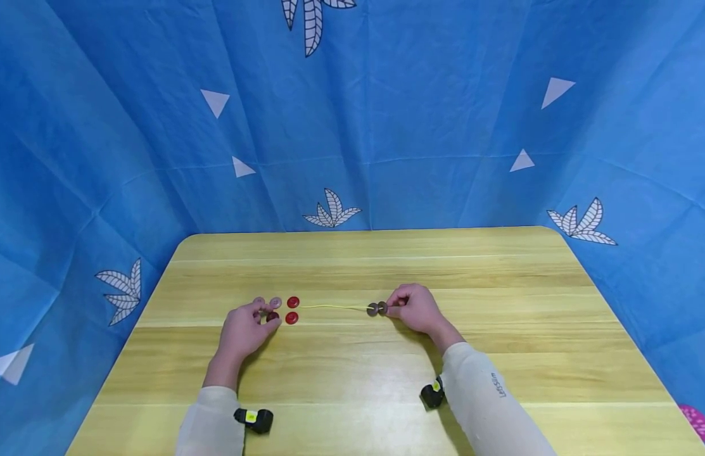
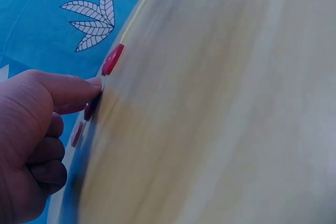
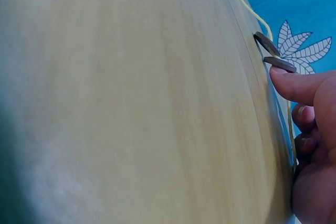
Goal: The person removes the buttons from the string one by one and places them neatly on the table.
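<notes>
My left hand [image 1: 245,326] is at the left cluster, its thumb and forefinger pinching a dark red button [image 1: 273,316] on the table. Two pale pink buttons [image 1: 275,303] lie just beyond its fingers, and two bright red buttons [image 1: 292,318] are to their right. A thin yellow string [image 1: 329,306] stretches from the red buttons toward two dark brown buttons [image 1: 372,309] threaded on it. With thumb and fingertips my right hand [image 1: 415,308] grips the nearer brown button [image 3: 280,65], which tilts in the right wrist view. More string [image 3: 290,129] hangs down behind that thumb.
The wooden table [image 1: 352,266] has rounded far corners and meets a blue patterned curtain [image 1: 363,126] behind and at both sides. A small black camera is strapped at each wrist, one [image 1: 254,420] at the left sleeve and another [image 1: 433,394] at the right.
</notes>
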Tool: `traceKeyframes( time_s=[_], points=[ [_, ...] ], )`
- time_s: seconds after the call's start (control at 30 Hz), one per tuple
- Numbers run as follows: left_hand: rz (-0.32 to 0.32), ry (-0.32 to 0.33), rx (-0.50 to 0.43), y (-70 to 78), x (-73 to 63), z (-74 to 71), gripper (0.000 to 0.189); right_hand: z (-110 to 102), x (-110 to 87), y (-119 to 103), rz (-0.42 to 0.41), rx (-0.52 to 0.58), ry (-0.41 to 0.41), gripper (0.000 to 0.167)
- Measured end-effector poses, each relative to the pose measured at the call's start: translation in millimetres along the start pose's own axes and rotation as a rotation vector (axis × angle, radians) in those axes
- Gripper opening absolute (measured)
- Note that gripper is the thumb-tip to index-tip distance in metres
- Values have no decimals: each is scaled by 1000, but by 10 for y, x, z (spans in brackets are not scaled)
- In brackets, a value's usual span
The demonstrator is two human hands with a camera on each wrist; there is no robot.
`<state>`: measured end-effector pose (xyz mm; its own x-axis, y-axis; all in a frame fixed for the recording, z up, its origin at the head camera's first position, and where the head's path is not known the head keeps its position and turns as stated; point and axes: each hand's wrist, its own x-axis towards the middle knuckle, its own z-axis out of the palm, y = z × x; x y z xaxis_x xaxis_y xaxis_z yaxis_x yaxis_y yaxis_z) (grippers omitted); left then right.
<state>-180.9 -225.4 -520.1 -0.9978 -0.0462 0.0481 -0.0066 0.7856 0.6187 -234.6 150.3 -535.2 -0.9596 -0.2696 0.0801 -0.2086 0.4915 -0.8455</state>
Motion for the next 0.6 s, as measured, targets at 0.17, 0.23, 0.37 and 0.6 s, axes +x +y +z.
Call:
traceKeyframes(
  time_s=[0.17,0.23,0.37,0.6],
  points=[
    [17,1,-20,65,49,-25,21,-1,-2,-5,-9,-3,1,15],
    [17,-3,-38,105,75,-31,24,5,-1,-1,-10,-4,3,15],
    [19,-18,-50,193,131,-25,29,2,1,6,-8,-5,1,16],
    [10,-40,-91,353,207,-4,33,3,2,11,-2,-12,-2,17]
  ],
)
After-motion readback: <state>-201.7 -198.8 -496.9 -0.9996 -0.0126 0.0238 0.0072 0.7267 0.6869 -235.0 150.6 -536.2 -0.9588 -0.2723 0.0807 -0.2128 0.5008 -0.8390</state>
